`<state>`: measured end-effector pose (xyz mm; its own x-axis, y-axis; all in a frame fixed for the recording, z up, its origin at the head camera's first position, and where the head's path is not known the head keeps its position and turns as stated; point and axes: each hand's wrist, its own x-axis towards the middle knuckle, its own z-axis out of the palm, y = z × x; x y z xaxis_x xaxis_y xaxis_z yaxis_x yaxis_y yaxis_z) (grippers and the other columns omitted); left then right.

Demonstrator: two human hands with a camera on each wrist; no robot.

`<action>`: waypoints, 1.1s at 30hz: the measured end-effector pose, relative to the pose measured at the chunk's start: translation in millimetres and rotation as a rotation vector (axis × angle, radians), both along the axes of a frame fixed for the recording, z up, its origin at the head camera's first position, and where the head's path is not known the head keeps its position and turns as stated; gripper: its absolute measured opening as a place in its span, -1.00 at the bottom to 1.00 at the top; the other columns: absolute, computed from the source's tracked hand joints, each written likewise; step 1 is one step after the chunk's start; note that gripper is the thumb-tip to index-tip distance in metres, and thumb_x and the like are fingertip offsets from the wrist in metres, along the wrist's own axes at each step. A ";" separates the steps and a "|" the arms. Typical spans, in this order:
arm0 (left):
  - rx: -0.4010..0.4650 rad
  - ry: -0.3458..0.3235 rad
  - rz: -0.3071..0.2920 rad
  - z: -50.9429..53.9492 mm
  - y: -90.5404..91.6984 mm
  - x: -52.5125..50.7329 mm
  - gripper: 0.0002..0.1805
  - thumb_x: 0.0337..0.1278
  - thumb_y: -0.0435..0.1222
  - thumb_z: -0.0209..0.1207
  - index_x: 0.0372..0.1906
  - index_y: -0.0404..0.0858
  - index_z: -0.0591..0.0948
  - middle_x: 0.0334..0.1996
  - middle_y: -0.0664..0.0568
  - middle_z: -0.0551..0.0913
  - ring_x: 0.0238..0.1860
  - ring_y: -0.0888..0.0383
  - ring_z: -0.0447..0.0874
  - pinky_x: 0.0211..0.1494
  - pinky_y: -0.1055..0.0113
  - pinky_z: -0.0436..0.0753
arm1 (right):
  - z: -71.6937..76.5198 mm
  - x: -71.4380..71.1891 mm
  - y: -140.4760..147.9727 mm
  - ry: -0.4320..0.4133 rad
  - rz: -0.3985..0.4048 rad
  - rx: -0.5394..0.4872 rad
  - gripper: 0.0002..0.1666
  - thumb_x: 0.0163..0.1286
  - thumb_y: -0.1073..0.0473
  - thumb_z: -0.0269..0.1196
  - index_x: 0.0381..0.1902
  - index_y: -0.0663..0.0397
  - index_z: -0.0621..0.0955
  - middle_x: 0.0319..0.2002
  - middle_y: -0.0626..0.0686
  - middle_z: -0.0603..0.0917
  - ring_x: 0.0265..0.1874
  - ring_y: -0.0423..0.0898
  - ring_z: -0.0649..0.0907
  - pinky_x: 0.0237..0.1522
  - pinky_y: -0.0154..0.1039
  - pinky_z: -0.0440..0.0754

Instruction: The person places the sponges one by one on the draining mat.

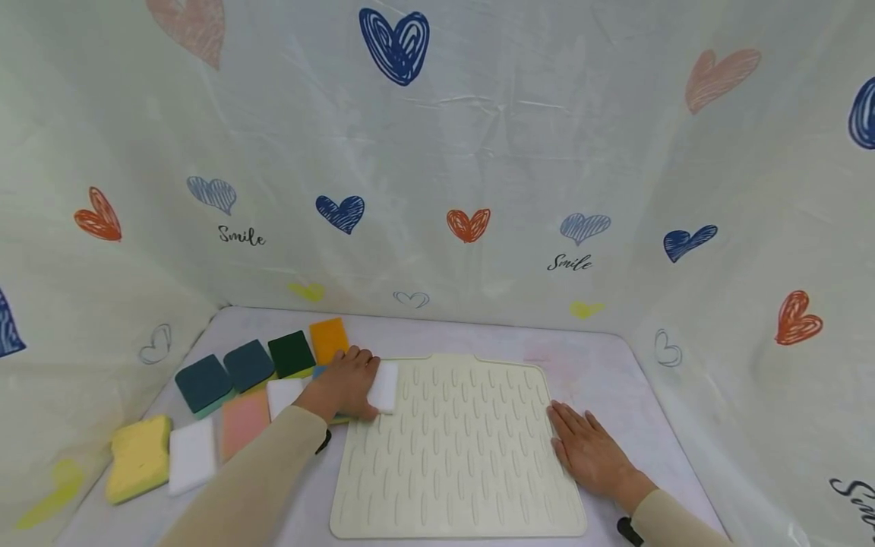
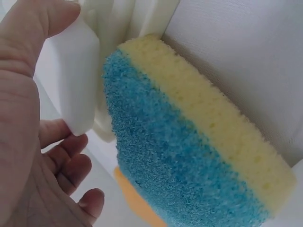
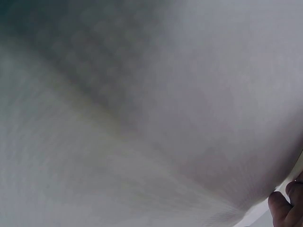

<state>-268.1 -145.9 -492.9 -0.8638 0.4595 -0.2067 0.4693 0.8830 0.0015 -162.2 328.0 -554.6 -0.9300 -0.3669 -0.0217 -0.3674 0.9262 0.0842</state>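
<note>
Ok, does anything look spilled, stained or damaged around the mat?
Possibly: a faint pinkish smudge by the far right corner of the mat stands out against the whitish table. I can't tell what caused it.

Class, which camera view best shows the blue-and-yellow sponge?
The left wrist view: there the blue-and-yellow sponge appears large, with both coloured layers plain. The head view shows only bits of it around the left hand. The right wrist view does not show it.
</note>
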 end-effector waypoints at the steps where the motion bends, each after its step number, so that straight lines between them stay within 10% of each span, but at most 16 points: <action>1: 0.002 -0.004 0.003 0.5 -0.2 0.1 0.10 -0.01 0.25 0.47 0.46 -0.40 0.41 0.38 -0.27 0.47 0.27 -0.22 0.36 0.33 -0.12 0.38 | 0.1 -0.1 -0.3 0.002 0.001 -0.002 -0.26 0.68 -0.09 0.03 0.61 0.24 0.31 0.61 0.19 0.32 0.59 0.17 0.34 0.55 0.29 0.28; 20: 0.068 -0.020 0.021 7.9 -1.3 5.4 0.26 0.00 0.27 0.47 0.59 -0.45 0.23 0.54 -0.33 0.30 0.48 -0.31 0.25 0.52 -0.24 0.30 | 0.5 0.6 -0.9 0.018 0.008 -0.030 -0.28 0.67 -0.04 0.05 0.59 0.27 0.33 0.60 0.20 0.34 0.58 0.19 0.37 0.54 0.30 0.31; 33: 0.112 0.204 0.027 29.8 -52.4 31.9 -0.01 -0.01 0.16 0.56 0.38 -0.38 0.50 0.38 -0.30 0.47 0.39 -0.31 0.39 0.38 -0.30 0.46 | -0.2 -0.7 1.8 0.041 0.028 -0.034 -0.29 0.66 -0.05 0.08 0.57 0.25 0.36 0.59 0.20 0.36 0.57 0.18 0.38 0.52 0.29 0.33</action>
<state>-236.1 -198.4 -463.0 -0.8947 0.4459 0.0248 0.4462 0.8949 0.0077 -162.9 329.8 -554.8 -0.9191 -0.3929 0.0293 -0.3902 0.9181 0.0689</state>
